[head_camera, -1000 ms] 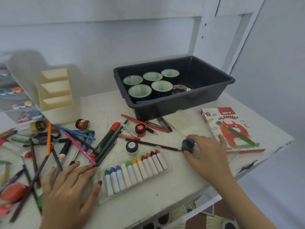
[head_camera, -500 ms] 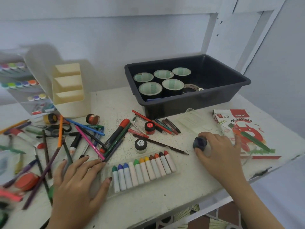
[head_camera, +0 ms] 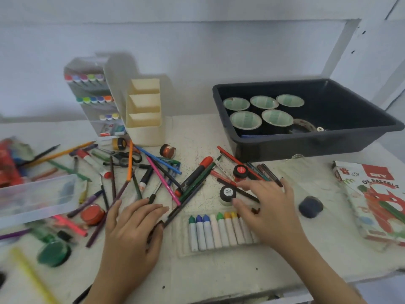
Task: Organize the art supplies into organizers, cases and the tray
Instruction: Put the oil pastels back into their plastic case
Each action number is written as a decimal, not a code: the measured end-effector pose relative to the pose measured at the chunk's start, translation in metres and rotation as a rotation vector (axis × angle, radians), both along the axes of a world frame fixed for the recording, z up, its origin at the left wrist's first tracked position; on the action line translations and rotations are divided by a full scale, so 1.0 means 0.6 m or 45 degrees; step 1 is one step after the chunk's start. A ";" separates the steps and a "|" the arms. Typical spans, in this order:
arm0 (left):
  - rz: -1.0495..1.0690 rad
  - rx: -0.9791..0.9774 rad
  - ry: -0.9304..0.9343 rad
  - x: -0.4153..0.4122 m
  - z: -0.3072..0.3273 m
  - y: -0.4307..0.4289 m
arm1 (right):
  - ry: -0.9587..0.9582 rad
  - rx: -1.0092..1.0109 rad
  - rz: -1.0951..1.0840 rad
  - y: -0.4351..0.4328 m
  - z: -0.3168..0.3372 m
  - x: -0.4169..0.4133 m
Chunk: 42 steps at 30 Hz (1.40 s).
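Head view: near the table's point(head_camera: 219, 278) front edge, left hand point(head_camera: 133, 229) and right hand point(head_camera: 269, 209) are spread, holding nothing.

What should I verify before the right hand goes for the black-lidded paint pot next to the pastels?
1. The right hand is free: ok, fingers spread, holding nothing.
2. The black-lidded paint pot is within reach: ok, just beside the thumb; whether they touch, cannot tell.
3. That pot's lid is on: ok, its white label faces up.
4. The dark blue pot is out of the way: ok, on the table to the right, apart from the hand.
5. The black tray has room: ok, its right part is bare beside the tape rolls.
6. The left hand is idle: ok, lying flat, holding nothing.
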<state>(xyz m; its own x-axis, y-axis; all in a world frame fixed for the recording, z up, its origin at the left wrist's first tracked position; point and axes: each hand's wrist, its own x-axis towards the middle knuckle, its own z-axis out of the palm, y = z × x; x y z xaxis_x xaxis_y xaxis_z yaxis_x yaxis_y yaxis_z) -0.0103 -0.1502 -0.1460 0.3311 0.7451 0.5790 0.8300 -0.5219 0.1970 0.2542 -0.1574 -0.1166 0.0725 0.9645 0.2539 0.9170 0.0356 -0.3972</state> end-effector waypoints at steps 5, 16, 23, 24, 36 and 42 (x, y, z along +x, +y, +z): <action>-0.032 -0.157 -0.029 -0.056 -0.003 -0.002 | -0.106 -0.019 0.017 0.028 -0.006 -0.041; -0.152 -0.351 -0.099 -0.110 0.011 0.023 | -0.091 0.009 0.089 0.054 0.021 -0.110; -0.105 -0.359 -0.116 -0.164 0.034 0.030 | -0.248 -0.473 0.403 0.098 0.018 -0.188; -0.086 -0.360 -0.111 -0.178 0.038 0.030 | -0.275 -0.499 0.376 0.102 0.017 -0.189; 0.363 -0.418 0.096 -0.352 0.056 0.060 | -0.024 -0.268 0.388 0.114 0.044 -0.297; 0.200 -0.337 -0.090 -0.377 0.068 0.069 | -0.171 -0.396 0.359 0.112 0.031 -0.362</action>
<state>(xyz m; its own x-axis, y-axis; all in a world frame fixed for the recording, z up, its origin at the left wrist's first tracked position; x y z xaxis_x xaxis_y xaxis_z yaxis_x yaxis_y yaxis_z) -0.2366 -0.1085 -0.1050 0.1656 0.9118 0.3757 0.8759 -0.3111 0.3687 0.0373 -0.0899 -0.0979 -0.2180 0.9739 -0.0623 0.9328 0.1892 -0.3068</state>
